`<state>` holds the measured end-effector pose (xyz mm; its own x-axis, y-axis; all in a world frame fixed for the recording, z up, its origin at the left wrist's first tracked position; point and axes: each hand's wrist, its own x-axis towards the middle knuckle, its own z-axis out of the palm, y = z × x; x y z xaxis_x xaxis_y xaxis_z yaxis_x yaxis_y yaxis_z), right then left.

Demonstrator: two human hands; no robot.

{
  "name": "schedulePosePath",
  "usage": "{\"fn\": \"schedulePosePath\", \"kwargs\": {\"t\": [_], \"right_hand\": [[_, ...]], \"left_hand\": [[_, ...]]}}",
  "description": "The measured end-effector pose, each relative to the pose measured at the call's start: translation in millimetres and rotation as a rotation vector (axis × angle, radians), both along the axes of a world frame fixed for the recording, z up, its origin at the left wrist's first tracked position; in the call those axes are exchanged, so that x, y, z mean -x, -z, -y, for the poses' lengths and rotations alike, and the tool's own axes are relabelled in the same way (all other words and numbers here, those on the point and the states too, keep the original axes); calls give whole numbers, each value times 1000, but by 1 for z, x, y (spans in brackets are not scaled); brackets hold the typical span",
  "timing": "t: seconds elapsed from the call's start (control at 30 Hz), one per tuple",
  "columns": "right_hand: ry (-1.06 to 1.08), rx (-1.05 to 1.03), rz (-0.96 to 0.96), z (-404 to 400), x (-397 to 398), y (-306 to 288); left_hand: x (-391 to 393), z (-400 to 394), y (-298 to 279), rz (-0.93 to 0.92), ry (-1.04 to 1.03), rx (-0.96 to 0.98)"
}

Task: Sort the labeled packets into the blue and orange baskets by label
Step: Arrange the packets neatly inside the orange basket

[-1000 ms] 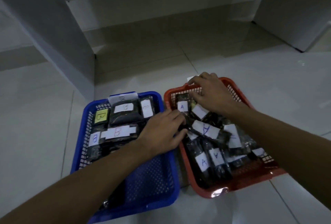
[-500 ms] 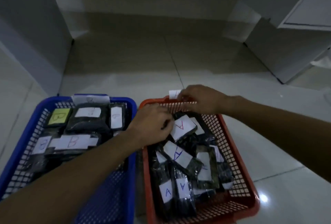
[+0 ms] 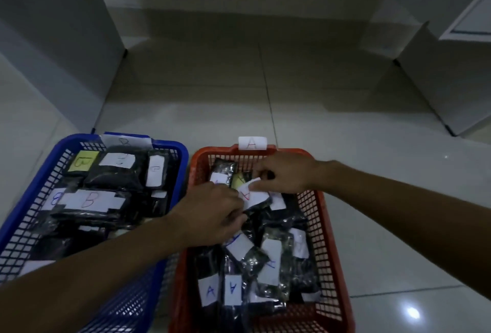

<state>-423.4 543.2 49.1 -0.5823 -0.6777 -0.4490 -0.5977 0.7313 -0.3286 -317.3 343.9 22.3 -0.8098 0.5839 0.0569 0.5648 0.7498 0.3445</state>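
Inside the orange plastic mesh basket [image 3: 322, 226], the right hand [image 3: 285, 173] is pinching a dark packet's white A label [image 3: 252, 194]; the left hand [image 3: 212, 213] is gripping packets beside it.

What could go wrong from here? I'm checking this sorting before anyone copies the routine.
1. Both hands work over the far end of the orange basket: the right hand pinches a white label rather than its packet, so the label might peel off.
2. The left hand covers packets, hiding their labels, so a stray could go unnoticed.
3. The light is dim, and some labels in the blue basket read faintly.
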Motion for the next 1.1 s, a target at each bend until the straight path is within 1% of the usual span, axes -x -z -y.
{"fn": "schedulePosePath", "kwargs": {"t": [0.07, 0.17, 0.23, 0.3, 0.37, 0.43, 0.57, 0.6, 0.67, 0.73, 0.77, 0.83, 0.9, 1.0, 1.03, 1.1], "right_hand": [[45, 19, 67, -8, -3, 0], [164, 147, 190, -13, -5, -3], [236, 232, 253, -17, -7, -8], [222, 256, 310, -20, -11, -10], [210, 208, 330, -24, -22, -9], [203, 216, 326, -23, -33, -5], [290, 411, 241, -18, -49, -18], [318, 461, 248, -19, -50, -23], [313, 537, 386, -25, -56, -35], [228, 544, 532, -36, -72, -40], [180, 530, 561, -41, -84, -38], [78, 483, 523, -46, -111, -28], [-52, 425, 400, -45, -133, -15], [-314, 411, 40, -41, -152, 2], [-367, 414, -73, -40, -156, 4], [-434, 410, -220, -42, -164, 8]], "left_hand": [[-3, -12, 2, 21, -19, -7], [-13, -15, 10, -21, -84, -43], [-25, -11, 17, -56, -155, -120], [-41, -7, 18, -56, -238, -216], [-53, -2, 16, -61, -290, -242], [-62, 4, 18, -76, -351, -222], [-73, 9, 23, -76, -476, -241], [-74, 7, 24, -71, -502, -259], [-73, 4, 25, -56, -525, -303], [-69, 2, 26, -52, -496, -314], [-68, 2, 27, -52, -475, -315], [-66, 2, 28, -61, -457, -328], [-66, 1, 30, -65, -453, -348], [-69, 1, 32, -72, -448, -360], [-70, 3, 32, -72, -456, -360], [-70, 5, 31, -64, -472, -360]]}}
